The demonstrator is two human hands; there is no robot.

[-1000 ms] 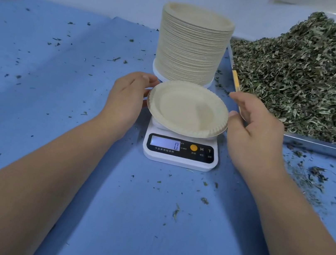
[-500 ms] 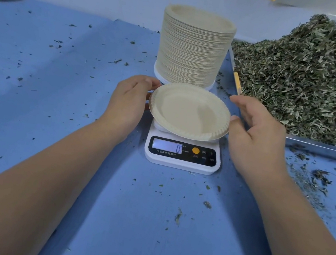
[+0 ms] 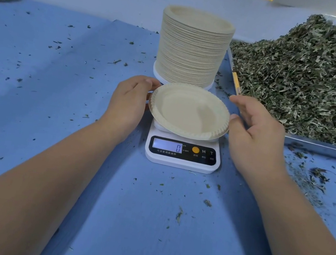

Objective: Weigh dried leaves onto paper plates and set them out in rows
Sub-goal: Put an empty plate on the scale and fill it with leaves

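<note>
Left grip [image 3: 131, 97], a bare hand, curls its fingers round the left rim of an empty paper plate [image 3: 189, 112]. Right grip [image 3: 256, 127] is loose and uncurled, with only its thumb tip touching the right rim. The plate sits tilted over a white scale [image 3: 182, 153] at mid-desk [image 3: 60, 80], and the display reads zero. Dried leaves [image 3: 311, 79] are heaped just right of the plate. They lie nearest the right grip, which looks best placed to scoop.

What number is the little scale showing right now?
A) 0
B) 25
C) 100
A: the lit display on the scale reads 0, and the paper plate above it has no leaves in it.
</note>
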